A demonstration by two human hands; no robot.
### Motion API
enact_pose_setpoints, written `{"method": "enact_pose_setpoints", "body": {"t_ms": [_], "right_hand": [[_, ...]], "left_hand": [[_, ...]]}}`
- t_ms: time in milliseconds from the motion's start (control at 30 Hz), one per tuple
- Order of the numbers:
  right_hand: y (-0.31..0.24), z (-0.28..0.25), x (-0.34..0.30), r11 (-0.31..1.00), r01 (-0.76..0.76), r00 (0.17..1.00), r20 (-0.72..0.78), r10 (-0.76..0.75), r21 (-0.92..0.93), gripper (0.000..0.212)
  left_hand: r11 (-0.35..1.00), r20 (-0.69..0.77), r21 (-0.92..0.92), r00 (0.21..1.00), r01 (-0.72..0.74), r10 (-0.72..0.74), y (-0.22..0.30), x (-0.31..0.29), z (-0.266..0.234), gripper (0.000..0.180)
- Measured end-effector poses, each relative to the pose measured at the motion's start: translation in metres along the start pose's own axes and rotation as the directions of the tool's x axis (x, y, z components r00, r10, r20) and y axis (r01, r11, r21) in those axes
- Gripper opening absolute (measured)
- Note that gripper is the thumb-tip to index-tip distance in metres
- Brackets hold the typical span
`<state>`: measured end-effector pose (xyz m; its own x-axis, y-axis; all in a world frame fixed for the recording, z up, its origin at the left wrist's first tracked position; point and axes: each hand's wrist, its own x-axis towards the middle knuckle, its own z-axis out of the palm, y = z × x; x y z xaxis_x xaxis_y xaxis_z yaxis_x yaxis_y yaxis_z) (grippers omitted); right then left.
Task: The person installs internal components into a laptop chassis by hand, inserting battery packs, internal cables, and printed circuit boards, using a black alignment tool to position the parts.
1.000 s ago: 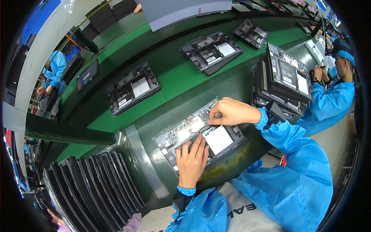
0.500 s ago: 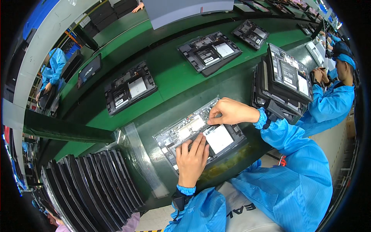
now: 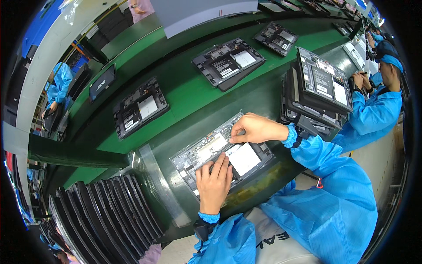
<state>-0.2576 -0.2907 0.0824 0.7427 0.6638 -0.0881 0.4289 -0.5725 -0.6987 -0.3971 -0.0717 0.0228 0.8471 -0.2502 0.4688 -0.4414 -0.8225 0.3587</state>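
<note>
An opened laptop base lies on the green bench in front of me, its circuit board and a white rectangular panel exposed. My left hand rests flat on its near side, fingers stretched over a dark part beside the panel. Over the circuit board, my right hand is closed in a pinch, thumb and forefinger touching down near the panel's far corner. Whatever sits between those fingertips is too small or hidden to make out.
Several opened laptops, one of them here, lie along the green conveyor beyond the bench. A stack of laptops stands at right, beside a co-worker in blue. Dark panels stand upright in a row at lower left.
The laptops on the conveyor appear slightly farther left, and the whole view has shifted a little. Both hands keep the same poses on the laptop base. A pink-sleeved person shows at the top.
</note>
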Motion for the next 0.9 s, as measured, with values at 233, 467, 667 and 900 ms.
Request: {"method": "enact_pose_setpoints", "body": {"t_ms": [233,467,667,900], "right_hand": [[-0.016,0.01,-0.002,0.978,-0.036,0.986,-0.167,0.001,-0.207,0.03],[-0.008,0.043,0.003,0.948,0.053,0.943,-0.295,-0.151,-0.315,0.057],[-0.005,0.045,0.004,0.961,0.051,0.951,-0.282,-0.13,-0.272,0.057],[-0.011,0.049,0.008,0.958,-0.007,0.94,-0.33,-0.092,-0.286,0.048]], "left_hand": [[1.0,-0.008,-0.016,1.0,0.004,-0.004,0.001,0.001,0.0,0.031],[1.0,0.002,-0.022,1.0,0.003,-0.003,0.002,0.0,-0.001,0.03],[0.999,-0.004,-0.05,1.0,0.01,-0.01,0.0,-0.001,-0.001,0.03],[0.999,0.002,-0.042,1.0,0.009,-0.009,0.0,-0.001,-0.001,0.028]]}}
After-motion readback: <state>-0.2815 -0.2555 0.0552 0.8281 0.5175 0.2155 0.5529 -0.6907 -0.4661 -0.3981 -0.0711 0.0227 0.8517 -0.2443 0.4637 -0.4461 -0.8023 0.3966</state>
